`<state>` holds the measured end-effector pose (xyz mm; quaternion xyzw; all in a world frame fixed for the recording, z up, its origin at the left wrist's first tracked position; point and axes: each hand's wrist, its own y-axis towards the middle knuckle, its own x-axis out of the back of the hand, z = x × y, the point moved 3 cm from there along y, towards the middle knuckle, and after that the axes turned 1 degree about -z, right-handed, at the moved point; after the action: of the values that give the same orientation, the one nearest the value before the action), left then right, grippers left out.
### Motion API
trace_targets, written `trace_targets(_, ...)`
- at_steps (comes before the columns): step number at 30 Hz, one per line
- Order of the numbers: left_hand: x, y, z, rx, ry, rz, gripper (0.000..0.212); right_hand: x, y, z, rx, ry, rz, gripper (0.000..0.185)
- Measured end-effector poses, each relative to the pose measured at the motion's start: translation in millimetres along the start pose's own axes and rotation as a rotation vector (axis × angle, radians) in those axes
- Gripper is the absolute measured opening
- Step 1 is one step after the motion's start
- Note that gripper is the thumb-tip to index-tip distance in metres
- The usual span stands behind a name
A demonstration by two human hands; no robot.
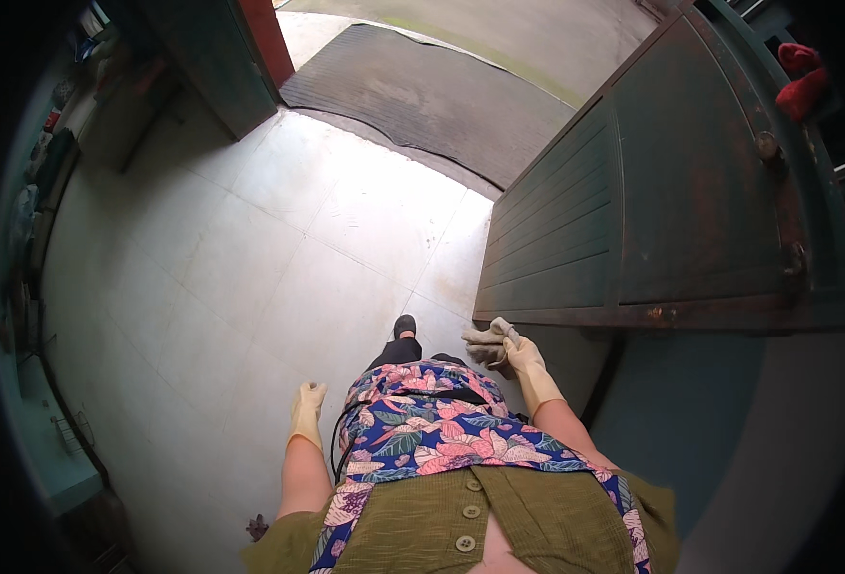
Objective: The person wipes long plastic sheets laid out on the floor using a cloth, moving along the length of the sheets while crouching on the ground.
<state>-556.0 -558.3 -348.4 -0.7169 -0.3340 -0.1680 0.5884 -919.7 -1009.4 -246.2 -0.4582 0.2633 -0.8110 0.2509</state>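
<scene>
My right hand (525, 359), in a pale rubber glove, grips a bunched beige-grey cloth (491, 343) beside the lower corner of a dark green wooden door (548, 237). On the other side of my body hangs my left hand (309, 402) in a matching glove, above the tiled floor; its fingers are curled, and nothing shows in it. A floral apron (444, 430) covers my front over an olive shirt. One black shoe (405, 326) shows on the tiles.
Pale floor tiles (250, 251) lead to a doorway with a dark ribbed mat (422, 93) outside. Another door leaf (207, 57) stands at upper left. Shelf-like clutter lines the far left. A red cloth item (801, 82) hangs at upper right. A wire rack (72, 433) is at lower left.
</scene>
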Motion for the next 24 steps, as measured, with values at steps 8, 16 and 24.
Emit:
trace_targets(8,106.1,3.5,-388.0,-0.33,0.023,0.002,0.065,34.4,195.5,81.2,0.098,0.345,-0.063,0.023)
trace_targets(16,71.2,72.3,-430.8,-0.108,0.052,-0.046,0.065,100.1,284.9,200.4,0.14,0.094,0.249,0.048)
trace_targets(24,41.6,86.5,-448.9,0.172,0.147,0.114,0.065,167.5,400.4,274.2,-0.012,0.037,0.338,0.045)
